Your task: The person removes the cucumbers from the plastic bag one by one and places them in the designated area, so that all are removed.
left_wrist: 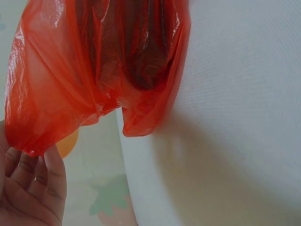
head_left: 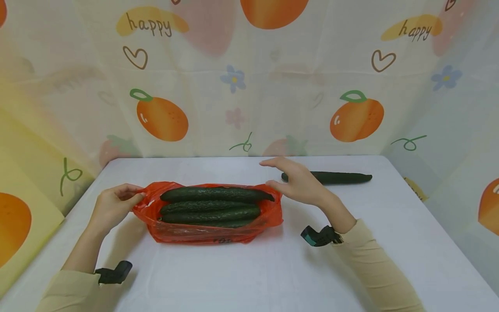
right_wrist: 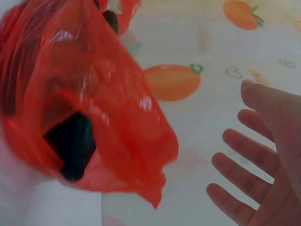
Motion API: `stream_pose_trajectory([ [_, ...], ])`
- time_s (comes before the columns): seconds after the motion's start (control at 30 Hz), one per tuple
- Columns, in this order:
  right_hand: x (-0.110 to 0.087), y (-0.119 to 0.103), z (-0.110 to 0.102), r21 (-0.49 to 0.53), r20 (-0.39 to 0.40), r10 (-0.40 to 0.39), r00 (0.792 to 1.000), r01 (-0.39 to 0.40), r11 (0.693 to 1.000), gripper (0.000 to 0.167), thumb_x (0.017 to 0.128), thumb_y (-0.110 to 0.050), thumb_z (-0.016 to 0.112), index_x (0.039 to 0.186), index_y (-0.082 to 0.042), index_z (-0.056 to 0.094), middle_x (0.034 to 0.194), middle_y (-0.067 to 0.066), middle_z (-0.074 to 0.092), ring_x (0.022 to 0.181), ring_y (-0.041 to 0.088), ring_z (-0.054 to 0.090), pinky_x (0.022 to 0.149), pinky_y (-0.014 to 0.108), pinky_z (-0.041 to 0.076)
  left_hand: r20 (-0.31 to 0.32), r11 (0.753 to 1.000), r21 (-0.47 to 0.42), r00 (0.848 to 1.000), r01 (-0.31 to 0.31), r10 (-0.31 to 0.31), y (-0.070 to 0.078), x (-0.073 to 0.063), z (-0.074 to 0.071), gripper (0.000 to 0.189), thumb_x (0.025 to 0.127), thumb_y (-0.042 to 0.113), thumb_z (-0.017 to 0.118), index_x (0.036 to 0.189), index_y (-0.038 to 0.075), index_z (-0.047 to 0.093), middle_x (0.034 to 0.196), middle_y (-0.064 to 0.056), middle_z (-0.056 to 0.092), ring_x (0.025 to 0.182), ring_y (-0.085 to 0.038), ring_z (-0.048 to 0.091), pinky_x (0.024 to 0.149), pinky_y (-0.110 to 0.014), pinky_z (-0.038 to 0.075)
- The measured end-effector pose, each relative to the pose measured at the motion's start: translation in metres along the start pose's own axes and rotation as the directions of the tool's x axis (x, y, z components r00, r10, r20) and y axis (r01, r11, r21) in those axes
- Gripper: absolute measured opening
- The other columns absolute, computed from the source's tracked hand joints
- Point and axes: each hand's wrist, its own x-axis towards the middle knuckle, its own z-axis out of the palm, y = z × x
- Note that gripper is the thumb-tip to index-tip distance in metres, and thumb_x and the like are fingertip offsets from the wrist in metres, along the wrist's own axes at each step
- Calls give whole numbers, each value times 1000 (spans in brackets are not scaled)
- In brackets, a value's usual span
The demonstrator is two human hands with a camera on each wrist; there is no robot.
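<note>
A red plastic bag lies on the table with its mouth open upward. Several dark green cucumbers lie side by side in it, seen through the red film in the left wrist view. At the bag's left end, my left hand pinches the rim between thumb and fingers. My right hand is by the bag's right end, its fingers spread and nothing in them; the right wrist view shows them apart from the film. Behind that hand a single cucumber lies on the table, partly hidden by it.
The white-covered table ends at a printed curtain at the back, with more printed cloth at both sides. Dark wrist cameras sit on both forearms, close over the table.
</note>
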Motion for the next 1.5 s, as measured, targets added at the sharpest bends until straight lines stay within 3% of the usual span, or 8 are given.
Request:
stream_pose_trajectory([
  [0.3,15,-16,19,-8,4,-81,997,81,997,45,84,-19,68,126,-11,55,123,-1,58,113,14,53,95,30,43,-8,1000,4,1000,5,-5,0,0,-1,36,90,34,58,107,3,63,97,-16,67,69,0,59,60,-17,50],
  [0.6,31,-33,34,-19,78,-77,994,79,997,42,86,-24,65,125,-13,55,119,-2,59,107,12,54,91,28,45,0,1000,-4,1000,3,-3,1,-1,-1,37,90,34,58,109,2,63,98,-17,66,69,0,59,60,-16,50],
  [0.8,44,-41,42,-12,120,-45,992,47,999,42,88,-27,62,127,-18,53,122,-5,57,106,9,54,90,26,45,-5,1000,-4,1000,-9,9,2,-1,-1,35,90,31,58,108,2,63,98,-18,67,68,0,59,59,-16,50],
  [1.13,69,-46,62,119,177,-32,984,11,993,39,88,-22,62,126,-13,55,124,-1,58,105,10,58,91,23,45,2,1000,0,1000,-6,6,2,0,0,35,90,32,57,108,2,63,100,-19,66,69,1,59,60,-16,50],
  [1.37,82,-42,78,190,237,8,971,-54,980,38,89,-22,60,125,-13,54,125,1,57,107,15,58,90,31,48,-26,999,-6,999,-33,33,1,0,0,29,89,27,60,105,3,65,94,-17,68,67,1,60,58,-17,50],
  [1.5,89,-38,86,181,261,40,965,-89,979,35,90,-23,60,123,-14,56,123,-1,59,104,14,60,87,24,47,-36,998,-18,998,-53,53,0,0,1,28,89,26,60,104,2,65,91,-15,68,66,0,60,57,-18,50],
])
